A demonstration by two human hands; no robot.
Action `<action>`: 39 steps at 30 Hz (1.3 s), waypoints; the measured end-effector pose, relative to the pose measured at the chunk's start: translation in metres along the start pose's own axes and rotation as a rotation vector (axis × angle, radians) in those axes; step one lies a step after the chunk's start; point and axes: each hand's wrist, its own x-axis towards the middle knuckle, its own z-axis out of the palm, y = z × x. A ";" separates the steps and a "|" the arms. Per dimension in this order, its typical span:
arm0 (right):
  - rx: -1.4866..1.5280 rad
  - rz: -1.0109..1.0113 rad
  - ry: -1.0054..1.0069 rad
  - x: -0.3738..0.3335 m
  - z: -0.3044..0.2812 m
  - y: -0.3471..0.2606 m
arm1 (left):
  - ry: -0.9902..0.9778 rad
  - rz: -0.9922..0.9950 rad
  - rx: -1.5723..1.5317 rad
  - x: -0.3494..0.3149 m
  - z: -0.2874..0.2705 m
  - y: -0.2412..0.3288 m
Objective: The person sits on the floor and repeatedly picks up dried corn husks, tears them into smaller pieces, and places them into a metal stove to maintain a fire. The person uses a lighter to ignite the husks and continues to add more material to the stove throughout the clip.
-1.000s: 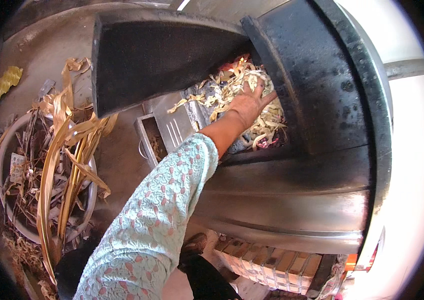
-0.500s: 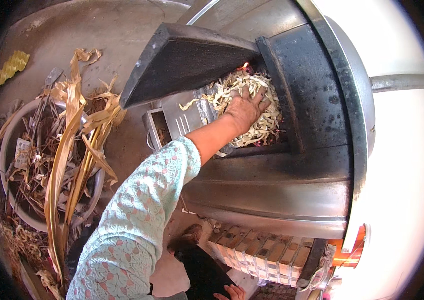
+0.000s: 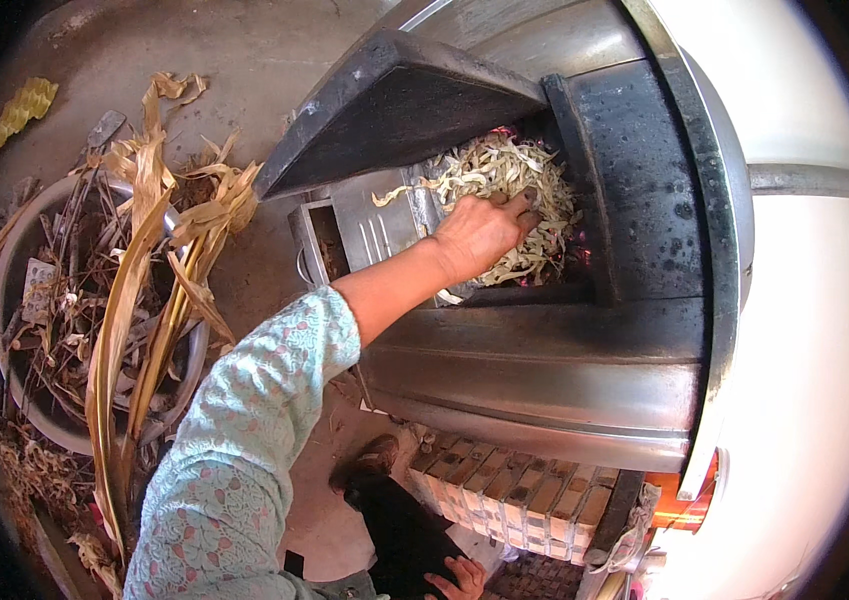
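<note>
My left hand reaches up from the lower left in a turquoise lace-patterned sleeve. It lies on a heap of pale, curled dry plant strips, in the opening of a dark metal stove. Its fingers are bent and drawn together; what is under their tips is hidden. Pink-red glow shows at the heap's edges. The stove's heavy black lid is tilted up behind the heap. At the lower edge, my right hand rests with fingers stretched out on my black-trousered leg, holding nothing visible.
On the left stands a round metal basin with twigs and dry scraps; long tan dry leaves lie across it. A small drawer sticks out beside the stove. Below is a brick block. A yellow wavy piece lies on the floor.
My left hand has drawn back a little toward the lower left, and its spread fingers have curled in. The flame by the lid no longer shows. My right hand stays on my leg.
</note>
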 end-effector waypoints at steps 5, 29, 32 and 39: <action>-0.018 -0.006 0.003 0.000 0.002 0.002 | 0.171 0.001 -0.093 -0.015 -0.005 -0.008; -0.040 -0.009 -0.020 -0.002 0.003 0.007 | 0.332 -0.256 -0.057 -0.054 -0.011 -0.019; -0.034 -0.003 -0.022 0.000 0.002 0.005 | 0.306 -0.321 -0.046 -0.055 -0.011 -0.019; -0.021 -0.005 -0.006 -0.002 0.002 0.006 | 0.288 -0.368 -0.027 -0.059 -0.003 -0.025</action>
